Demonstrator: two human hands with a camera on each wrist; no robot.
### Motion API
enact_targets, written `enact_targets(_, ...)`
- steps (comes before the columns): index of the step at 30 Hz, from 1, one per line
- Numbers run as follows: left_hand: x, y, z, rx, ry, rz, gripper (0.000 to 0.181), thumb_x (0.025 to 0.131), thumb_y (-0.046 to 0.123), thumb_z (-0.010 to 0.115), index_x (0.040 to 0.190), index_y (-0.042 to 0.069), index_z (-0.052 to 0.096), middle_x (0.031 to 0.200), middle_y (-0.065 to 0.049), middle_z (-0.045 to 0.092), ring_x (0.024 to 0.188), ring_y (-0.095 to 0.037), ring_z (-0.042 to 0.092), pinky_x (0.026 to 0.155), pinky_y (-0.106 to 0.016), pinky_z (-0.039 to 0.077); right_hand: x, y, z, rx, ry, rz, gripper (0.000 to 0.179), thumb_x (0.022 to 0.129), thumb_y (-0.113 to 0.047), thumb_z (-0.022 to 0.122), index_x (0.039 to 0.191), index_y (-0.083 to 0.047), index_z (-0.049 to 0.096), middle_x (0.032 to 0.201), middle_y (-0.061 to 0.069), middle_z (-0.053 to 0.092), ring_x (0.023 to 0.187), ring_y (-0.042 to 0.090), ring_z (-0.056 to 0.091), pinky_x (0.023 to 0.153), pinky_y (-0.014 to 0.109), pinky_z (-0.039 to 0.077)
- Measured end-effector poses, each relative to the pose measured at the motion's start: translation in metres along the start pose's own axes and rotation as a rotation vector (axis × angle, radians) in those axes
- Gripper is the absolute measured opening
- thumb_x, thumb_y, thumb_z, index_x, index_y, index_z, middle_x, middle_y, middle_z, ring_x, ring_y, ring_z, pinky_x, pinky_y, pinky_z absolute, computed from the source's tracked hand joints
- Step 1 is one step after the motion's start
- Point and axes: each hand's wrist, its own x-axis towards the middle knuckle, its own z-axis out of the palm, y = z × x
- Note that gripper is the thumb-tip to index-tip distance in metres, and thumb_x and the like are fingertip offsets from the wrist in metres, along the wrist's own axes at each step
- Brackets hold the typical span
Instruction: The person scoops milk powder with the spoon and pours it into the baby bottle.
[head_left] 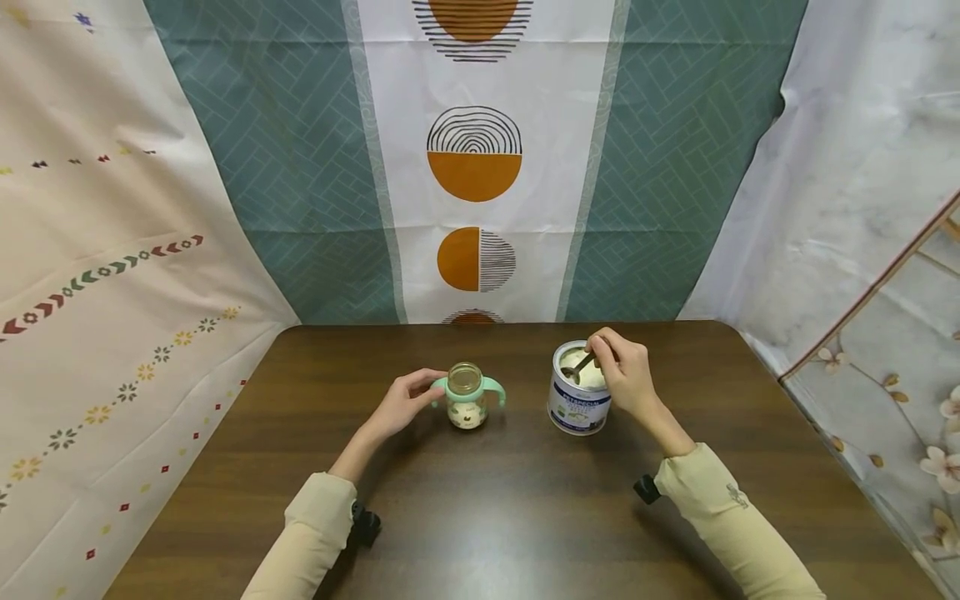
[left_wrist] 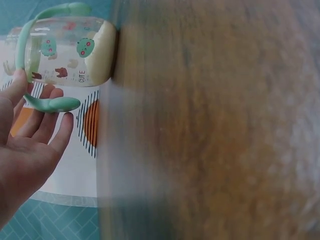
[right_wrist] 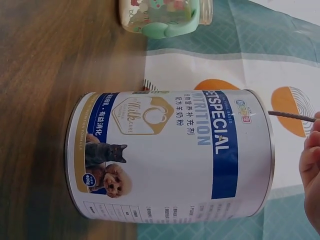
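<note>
A clear baby bottle (head_left: 467, 413) with a mint-green collar and two handles stands upright and uncapped on the table. My left hand (head_left: 409, 395) holds its left handle; in the left wrist view the thumb is at the collar and the fingers lie around the green handle (left_wrist: 55, 104). Pale powder (left_wrist: 101, 54) fills the bottom of the bottle. To the right stands an open white-and-blue milk powder can (head_left: 577, 410). My right hand (head_left: 626, 368) pinches a dark spoon (head_left: 582, 365) by its handle, the bowl over the cream-coloured powder inside the can's rim.
Both things stand toward the far side of a dark brown wooden table (head_left: 480, 517). A patterned cloth (head_left: 472, 275) hangs behind the far edge, and more cloths hang at the left and right sides. The bottle and can stand a short distance apart.
</note>
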Motion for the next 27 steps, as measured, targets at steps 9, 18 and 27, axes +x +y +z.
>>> enact_targets(9,0.000,0.001,0.000,0.013,0.008,-0.011,0.029,0.095,0.007,0.060,0.123,-0.001,0.062,0.123,-0.022,0.064,0.103,-0.027,0.063,0.084,-0.030,0.052,0.015,-0.033,-0.007,0.063,0.039,0.162,0.023,0.092,0.012,0.048,0.073,0.008,0.059,0.054,0.014,0.050,0.046,0.007,0.044,0.047,0.013,0.035)
enact_targets(18,0.005,-0.030,0.002,-0.012,0.024,-0.009,0.030,0.096,0.010,0.060,0.125,0.001,0.061,0.125,-0.020,0.063,0.104,-0.023,0.063,0.084,-0.025,0.051,0.016,-0.025,-0.017,0.271,0.127,0.536,0.032,0.100,-0.001,0.041,0.078,0.017,0.057,0.054,0.013,0.050,0.042,0.009,0.045,0.039,0.018,0.037)
enact_targets(27,0.006,-0.033,0.001,-0.017,0.020,0.015,0.031,0.096,0.017,0.061,0.124,0.005,0.062,0.123,-0.018,0.065,0.102,-0.029,0.064,0.086,-0.035,0.052,0.006,0.016,-0.012,0.484,0.266,0.760,0.034,0.102,-0.008,0.040,0.077,0.007,0.056,0.049,-0.001,0.048,0.039,0.006,0.043,0.036,0.018,0.033)
